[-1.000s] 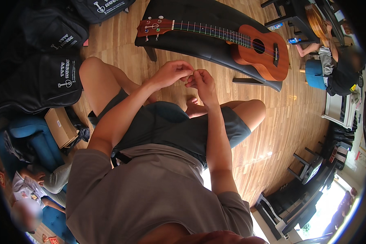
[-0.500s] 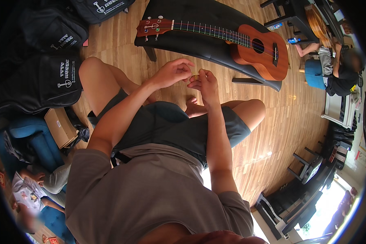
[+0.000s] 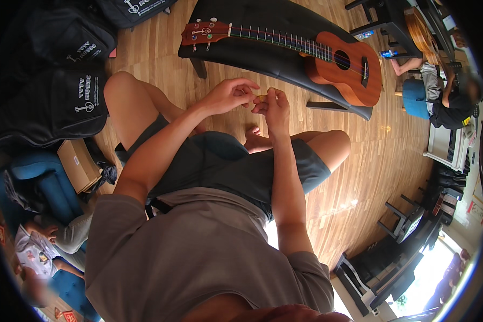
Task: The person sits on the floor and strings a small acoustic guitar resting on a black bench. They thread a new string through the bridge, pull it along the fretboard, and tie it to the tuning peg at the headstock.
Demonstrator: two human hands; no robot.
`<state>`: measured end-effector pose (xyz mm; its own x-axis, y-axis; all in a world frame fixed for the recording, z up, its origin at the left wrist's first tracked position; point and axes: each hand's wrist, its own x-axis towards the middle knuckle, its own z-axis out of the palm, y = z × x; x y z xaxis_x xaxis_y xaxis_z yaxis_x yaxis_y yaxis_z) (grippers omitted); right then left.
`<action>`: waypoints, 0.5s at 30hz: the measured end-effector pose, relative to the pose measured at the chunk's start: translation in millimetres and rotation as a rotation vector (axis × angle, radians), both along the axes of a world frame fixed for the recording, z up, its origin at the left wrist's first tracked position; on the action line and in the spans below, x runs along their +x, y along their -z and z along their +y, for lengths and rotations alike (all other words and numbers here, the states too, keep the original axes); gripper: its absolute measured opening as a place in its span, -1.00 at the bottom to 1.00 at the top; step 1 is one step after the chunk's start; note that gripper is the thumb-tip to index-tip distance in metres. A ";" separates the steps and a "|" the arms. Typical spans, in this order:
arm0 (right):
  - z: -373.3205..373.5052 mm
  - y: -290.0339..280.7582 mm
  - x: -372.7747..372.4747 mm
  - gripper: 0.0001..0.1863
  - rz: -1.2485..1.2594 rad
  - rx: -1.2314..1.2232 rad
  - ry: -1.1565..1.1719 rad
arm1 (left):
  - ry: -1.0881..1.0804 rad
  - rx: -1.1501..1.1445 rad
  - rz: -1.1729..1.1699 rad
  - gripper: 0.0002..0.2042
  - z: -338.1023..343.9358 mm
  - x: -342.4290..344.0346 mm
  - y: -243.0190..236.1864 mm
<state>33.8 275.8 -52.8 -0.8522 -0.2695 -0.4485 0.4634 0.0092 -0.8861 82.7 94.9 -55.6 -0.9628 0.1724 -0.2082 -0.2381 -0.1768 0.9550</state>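
The left forearm [image 3: 163,145] slants inward across the lap; the right forearm [image 3: 288,185] runs almost straight ahead. Both elbows are bent. The left hand [image 3: 228,97] is loosely curled, its index finger [image 3: 247,81] stretched toward the right hand [image 3: 274,111], whose fingers fold into a small pinch. Whether the fingertips touch is hard to tell. The knees [image 3: 121,86] spread wide.

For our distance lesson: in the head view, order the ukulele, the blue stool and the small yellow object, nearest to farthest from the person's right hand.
1. Small yellow object: at the right hand, on its left.
2. Ukulele: on the black bench, ahead and to the right.
3. Blue stool: far right, beyond the ukulele.
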 end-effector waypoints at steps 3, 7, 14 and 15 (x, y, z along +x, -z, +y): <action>0.7 -2.3 -0.2 -0.70 0.016 0.000 -0.072 | -0.030 -0.041 -0.036 -0.78 -1.0 -0.6 4.9; 2.9 -5.4 0.0 -0.71 0.068 0.004 -0.194 | -0.069 0.083 -0.058 -0.75 -1.4 1.8 9.1; 0.7 -12.0 2.4 -0.73 0.077 0.034 -0.152 | -0.010 0.001 -0.083 -0.76 -1.3 1.8 3.4; -0.9 -14.5 2.8 -0.73 0.055 0.028 -0.137 | -0.012 0.002 -0.086 -0.76 -2.6 1.8 3.4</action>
<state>36.6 274.8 -38.2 -0.8318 -0.3733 -0.4108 0.4064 0.0943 -0.9088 84.5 92.3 -59.0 -0.9433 0.1615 -0.2900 -0.3173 -0.1820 0.9307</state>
